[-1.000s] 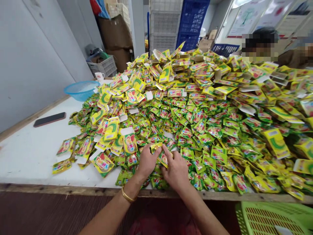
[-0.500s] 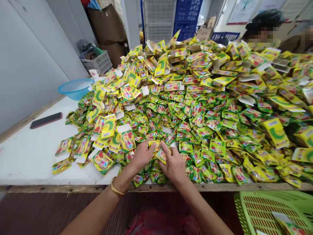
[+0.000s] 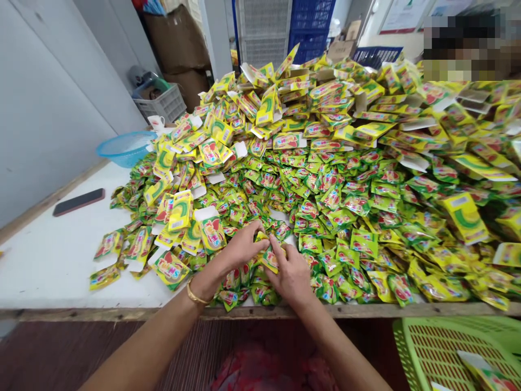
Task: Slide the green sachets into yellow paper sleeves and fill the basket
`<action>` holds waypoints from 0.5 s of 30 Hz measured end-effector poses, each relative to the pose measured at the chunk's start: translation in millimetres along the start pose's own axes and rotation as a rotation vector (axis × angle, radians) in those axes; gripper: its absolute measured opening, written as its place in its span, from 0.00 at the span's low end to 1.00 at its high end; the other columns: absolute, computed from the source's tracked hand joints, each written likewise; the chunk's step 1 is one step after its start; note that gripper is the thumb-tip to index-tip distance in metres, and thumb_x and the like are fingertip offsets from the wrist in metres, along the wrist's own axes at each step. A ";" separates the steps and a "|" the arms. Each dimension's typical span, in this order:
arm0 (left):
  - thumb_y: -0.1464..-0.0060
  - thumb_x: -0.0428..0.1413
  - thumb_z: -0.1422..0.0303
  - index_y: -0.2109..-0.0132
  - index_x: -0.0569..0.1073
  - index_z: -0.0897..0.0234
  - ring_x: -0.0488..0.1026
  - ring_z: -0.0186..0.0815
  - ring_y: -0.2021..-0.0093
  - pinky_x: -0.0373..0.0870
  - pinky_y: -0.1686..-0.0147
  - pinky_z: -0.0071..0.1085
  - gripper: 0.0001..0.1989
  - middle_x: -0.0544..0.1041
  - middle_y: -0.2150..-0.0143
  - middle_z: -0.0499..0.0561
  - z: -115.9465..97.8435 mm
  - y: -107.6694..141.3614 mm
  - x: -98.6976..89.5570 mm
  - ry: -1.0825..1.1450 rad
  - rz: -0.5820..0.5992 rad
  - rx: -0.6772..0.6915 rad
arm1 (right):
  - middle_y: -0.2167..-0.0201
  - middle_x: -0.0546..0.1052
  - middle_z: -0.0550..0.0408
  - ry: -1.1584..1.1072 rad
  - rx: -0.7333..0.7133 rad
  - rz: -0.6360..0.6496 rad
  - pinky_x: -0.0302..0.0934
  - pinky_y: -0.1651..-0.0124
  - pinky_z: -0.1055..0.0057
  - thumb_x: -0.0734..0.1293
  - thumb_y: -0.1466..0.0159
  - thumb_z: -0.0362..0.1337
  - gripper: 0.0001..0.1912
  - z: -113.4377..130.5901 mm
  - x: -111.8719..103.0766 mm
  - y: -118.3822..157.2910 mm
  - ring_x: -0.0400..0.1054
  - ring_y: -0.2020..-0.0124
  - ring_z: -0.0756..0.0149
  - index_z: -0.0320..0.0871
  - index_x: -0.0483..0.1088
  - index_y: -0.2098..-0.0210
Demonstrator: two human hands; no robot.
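A small yellow-and-green candy box (image 3: 270, 259) is between my two hands, above the near edge of the packet pile. My right hand (image 3: 292, 274) grips its right side, fingers bent over the face. With thumb and fingers, my left hand (image 3: 246, 244) pinches the box's upper left end; its fingertips partly hide that end. Shiny green candy packets (image 3: 325, 217) lie all around and under both hands. To the left of my left hand rests an open-flapped candy box (image 3: 211, 231), among several similar boxes.
A large heap of yellow boxes (image 3: 325, 103) rises behind the packets. On the white table (image 3: 52, 266) at left are a phone (image 3: 78, 202) and a blue basin (image 3: 124, 149). A green basket (image 3: 439, 347) stands at lower right. A person (image 3: 464, 49) is beyond the heap.
My left hand has turned at the wrist and shifted slightly, its fingers now curled over the box's upper end. My right hand keeps hold of the box. The view has shifted slightly.
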State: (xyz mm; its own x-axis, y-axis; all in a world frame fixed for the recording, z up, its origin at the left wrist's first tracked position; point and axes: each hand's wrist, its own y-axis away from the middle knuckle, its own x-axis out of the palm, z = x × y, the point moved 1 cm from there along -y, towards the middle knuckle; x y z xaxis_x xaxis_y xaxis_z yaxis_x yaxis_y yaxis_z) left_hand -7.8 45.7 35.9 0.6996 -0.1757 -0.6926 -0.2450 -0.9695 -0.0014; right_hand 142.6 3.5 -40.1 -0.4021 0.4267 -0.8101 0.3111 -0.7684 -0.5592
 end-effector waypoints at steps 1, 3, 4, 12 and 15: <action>0.48 0.50 0.66 0.66 0.70 0.65 0.67 0.33 0.67 0.65 0.66 0.28 0.08 0.72 0.69 0.47 1.7 1.1 -1.4 0.034 0.013 0.019 | 0.59 0.67 0.48 -0.018 0.011 -0.003 0.59 0.62 0.66 0.62 0.39 0.46 0.34 -0.4 0.2 -0.1 0.62 0.63 0.61 0.44 0.50 0.36; 0.44 0.46 0.64 0.67 0.70 0.65 0.67 0.33 0.67 0.65 0.65 0.29 0.12 0.72 0.68 0.48 6.5 4.6 -4.1 0.060 0.069 0.074 | 0.59 0.67 0.48 -0.052 0.021 -0.006 0.59 0.62 0.67 0.61 0.38 0.46 0.34 -0.4 0.8 -0.4 0.63 0.63 0.61 0.44 0.50 0.36; 0.44 0.46 0.65 0.67 0.71 0.65 0.67 0.34 0.65 0.65 0.63 0.30 0.12 0.72 0.68 0.49 8.9 6.4 -5.3 0.040 0.079 0.093 | 0.59 0.68 0.49 -0.058 0.016 -0.006 0.59 0.62 0.67 0.62 0.39 0.46 0.34 0.0 1.1 -0.5 0.63 0.63 0.61 0.44 0.50 0.36; 0.53 0.53 0.74 0.59 0.75 0.63 0.70 0.34 0.68 0.66 0.63 0.30 0.13 0.76 0.69 0.48 0.3 12.8 5.9 -0.050 -0.075 -0.021 | 0.59 0.69 0.48 -0.026 -0.039 0.009 0.59 0.61 0.65 0.63 0.39 0.45 0.34 0.2 2.2 1.4 0.63 0.61 0.59 0.43 0.51 0.36; 0.50 0.52 0.71 0.56 0.75 0.63 0.72 0.34 0.66 0.68 0.62 0.30 0.14 0.77 0.66 0.49 -2.1 16.9 7.7 0.106 -0.041 -0.037 | 0.59 0.69 0.49 -0.051 0.020 0.005 0.60 0.61 0.66 0.63 0.39 0.45 0.35 -0.6 0.9 1.9 0.63 0.62 0.61 0.43 0.50 0.36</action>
State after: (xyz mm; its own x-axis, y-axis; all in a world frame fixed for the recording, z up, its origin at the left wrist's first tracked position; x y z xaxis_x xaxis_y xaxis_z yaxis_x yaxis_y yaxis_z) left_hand -5.1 27.7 32.1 0.7762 -0.1514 -0.6120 -0.1915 -0.9815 -0.0001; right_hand 143.3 2.7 -42.1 -0.4444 0.3985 -0.8023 0.2959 -0.7801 -0.5513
